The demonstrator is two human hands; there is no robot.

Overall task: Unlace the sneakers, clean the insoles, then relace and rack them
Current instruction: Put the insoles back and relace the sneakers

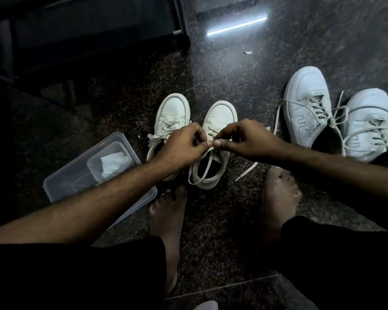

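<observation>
Now left hand (184, 144), right hand (240, 139) each pinch lace (203, 163) over right sneaker of near pair (220, 117), centre floor. Lace soft, limp, light; grip near aglet, not mid-span.

1. A clear plastic container (61, 186) lies on the floor at eight o'clock, with a smaller clear tub (94, 167) set inside it.
2. A crumpled white tissue (112, 163) sits in that smaller tub.
3. The dark speckled stone floor (233, 86) carries a bright streak of reflected light (236, 26) at twelve o'clock.
4. A small pale scrap (248, 52) lies just below the streak.
5. A dark piece of furniture with a metal leg (181, 19) fills eleven o'clock.
</observation>
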